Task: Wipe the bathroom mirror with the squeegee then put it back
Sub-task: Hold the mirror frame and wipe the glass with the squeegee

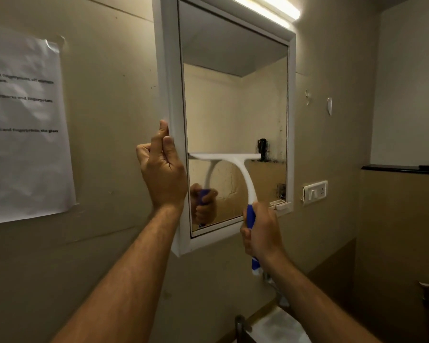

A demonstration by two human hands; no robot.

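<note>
A white-framed mirror (235, 100) hangs on the beige wall. A squeegee (243, 169) with a white head and a blue grip lies with its blade flat against the lower half of the glass, level with the mirror's left inner edge. My right hand (261, 231) is closed around the blue grip below the mirror's bottom right corner. My left hand (162, 174) holds the mirror's left frame edge, fingers curled around it. The glass reflects the squeegee and my right hand.
A printed paper sheet (22, 129) is taped to the wall at left. A white switch plate (315, 191) sits right of the mirror, a tube light (270, 8) above it. A sink (280, 325) with a tap lies below. A dark ledge (401, 168) runs at right.
</note>
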